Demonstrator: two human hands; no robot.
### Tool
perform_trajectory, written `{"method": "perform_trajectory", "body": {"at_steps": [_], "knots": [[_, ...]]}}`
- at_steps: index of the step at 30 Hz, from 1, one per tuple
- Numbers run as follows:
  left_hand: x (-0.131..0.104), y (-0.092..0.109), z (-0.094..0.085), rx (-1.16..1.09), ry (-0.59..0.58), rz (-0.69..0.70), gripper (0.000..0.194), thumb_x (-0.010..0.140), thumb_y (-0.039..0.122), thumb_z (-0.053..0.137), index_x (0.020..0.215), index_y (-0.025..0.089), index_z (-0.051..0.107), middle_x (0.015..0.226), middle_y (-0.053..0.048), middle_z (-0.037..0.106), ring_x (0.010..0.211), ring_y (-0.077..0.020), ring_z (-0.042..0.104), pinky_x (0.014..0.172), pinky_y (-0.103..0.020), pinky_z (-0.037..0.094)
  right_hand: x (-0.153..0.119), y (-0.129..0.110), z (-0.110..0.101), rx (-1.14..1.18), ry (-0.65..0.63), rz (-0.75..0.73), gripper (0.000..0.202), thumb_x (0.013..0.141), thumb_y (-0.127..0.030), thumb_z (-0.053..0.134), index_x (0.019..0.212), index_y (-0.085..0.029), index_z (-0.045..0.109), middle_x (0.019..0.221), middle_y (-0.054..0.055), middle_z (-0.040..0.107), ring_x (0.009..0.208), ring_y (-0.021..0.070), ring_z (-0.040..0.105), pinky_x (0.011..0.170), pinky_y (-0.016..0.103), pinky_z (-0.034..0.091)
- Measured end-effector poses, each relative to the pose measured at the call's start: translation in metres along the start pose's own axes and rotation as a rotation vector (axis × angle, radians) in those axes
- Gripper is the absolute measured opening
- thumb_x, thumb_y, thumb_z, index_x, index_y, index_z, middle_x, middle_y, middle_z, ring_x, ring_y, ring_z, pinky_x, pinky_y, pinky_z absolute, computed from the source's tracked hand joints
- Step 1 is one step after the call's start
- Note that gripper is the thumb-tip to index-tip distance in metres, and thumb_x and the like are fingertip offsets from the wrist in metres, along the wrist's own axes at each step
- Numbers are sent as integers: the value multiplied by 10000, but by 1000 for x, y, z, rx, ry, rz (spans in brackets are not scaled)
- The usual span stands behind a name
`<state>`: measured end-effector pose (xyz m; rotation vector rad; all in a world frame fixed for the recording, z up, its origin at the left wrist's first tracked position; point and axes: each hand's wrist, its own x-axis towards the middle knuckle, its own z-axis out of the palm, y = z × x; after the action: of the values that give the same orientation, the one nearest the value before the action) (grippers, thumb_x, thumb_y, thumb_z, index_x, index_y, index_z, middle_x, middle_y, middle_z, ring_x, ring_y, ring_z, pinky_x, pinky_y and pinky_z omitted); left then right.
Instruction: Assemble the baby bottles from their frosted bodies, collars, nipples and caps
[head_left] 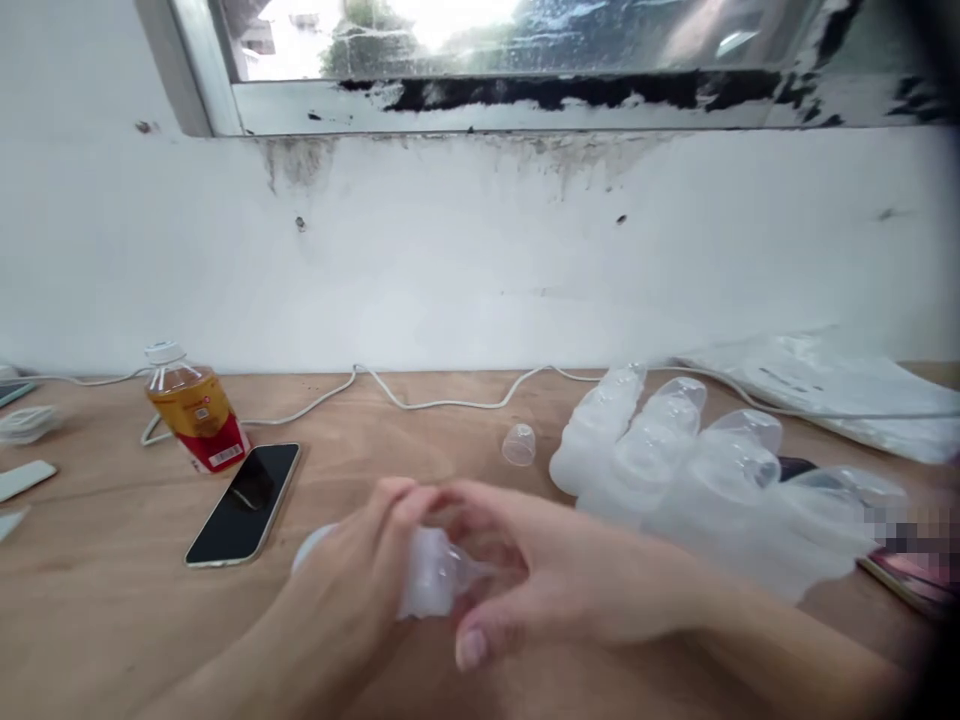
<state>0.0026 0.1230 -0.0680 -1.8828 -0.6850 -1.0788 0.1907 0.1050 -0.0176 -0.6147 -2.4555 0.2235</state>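
Low over the table, a milky-white plastic bottle (431, 578) lies on its side with its clear, narrow top pointing right. My left hand (352, 560) is wrapped over its body, hiding much of it. My right hand (540, 560) curves around the clear top, its thumb well apart from the fingers and its fingertips close to those of my left hand. Motion blurs both hands a little. A small clear cup-shaped cap (519, 445) rests on the table beyond them. Right of it, several similar milky bottles (660, 470) with clear domed tops are grouped together, partly behind my right forearm.
A black-screened phone (244, 505) lies left of my hands beside a drink bottle (199, 410) with a yellow and red label. A white cable (420, 405) runs along the wall. At the back right lies a plastic bag (840, 390); another phone (911, 580) is at the right edge.
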Motion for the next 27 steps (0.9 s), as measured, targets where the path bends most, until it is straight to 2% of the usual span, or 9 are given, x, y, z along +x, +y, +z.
{"method": "perform_trajectory", "body": {"at_steps": [3,5,9,15,18,20,22,24,27], "knots": [[3,12,9,224,9,186,444,755,97,382,1184,123,269,1109,-156,493,870,-206,570,662,-291,477,-14,6,16,49,-175,182,466,738,-546,487,1000,-162,523,673,3,567,506,91,545,378,148,379],[3,12,10,269,-47,153,322,772,133,391,1092,104,374,1012,-151,557,839,-227,582,644,-315,473,-16,17,25,-31,-102,236,438,778,-544,423,1008,-178,496,605,-12,542,406,77,480,328,159,326],[5,2,1,154,-353,-52,294,684,391,543,843,148,501,697,-69,608,594,-243,583,503,-331,432,-16,26,40,-362,186,40,230,790,-376,485,978,-244,483,814,18,582,653,137,557,518,233,436],[11,-11,-21,-474,-861,-130,307,615,389,616,874,237,551,806,30,625,656,-169,602,479,-214,415,-17,6,40,-875,86,-337,362,781,-99,430,1096,-277,445,1060,51,488,784,153,545,556,244,419],[8,-6,-19,-254,-658,-159,325,623,348,594,913,218,530,806,-3,619,657,-193,597,498,-247,414,-13,7,36,-665,178,-253,432,755,-302,533,1157,-262,380,1132,64,464,891,180,528,649,279,445],[3,0,-11,-72,-514,-172,288,656,281,538,919,170,502,778,-59,609,665,-241,591,516,-297,405,-8,13,35,-433,168,-21,362,818,-447,394,1067,-188,438,955,72,559,757,163,564,614,287,455],[0,2,-2,21,-447,-136,256,673,216,490,919,149,471,813,-95,594,684,-269,586,528,-326,395,-4,21,35,-264,60,142,401,879,-445,214,954,-156,483,731,45,592,593,140,565,532,270,447],[-1,0,4,3,-422,-135,243,691,239,486,918,163,444,839,-81,583,676,-251,584,520,-314,393,-2,27,34,-275,19,104,322,866,-410,316,962,-157,491,745,38,601,591,132,567,538,257,447],[4,-12,-2,-308,-542,-246,346,654,379,573,916,193,445,861,-33,581,709,-212,581,528,-274,413,-5,28,29,-617,191,-181,221,801,-257,477,1018,-224,503,996,39,560,744,138,560,626,263,445]]}}
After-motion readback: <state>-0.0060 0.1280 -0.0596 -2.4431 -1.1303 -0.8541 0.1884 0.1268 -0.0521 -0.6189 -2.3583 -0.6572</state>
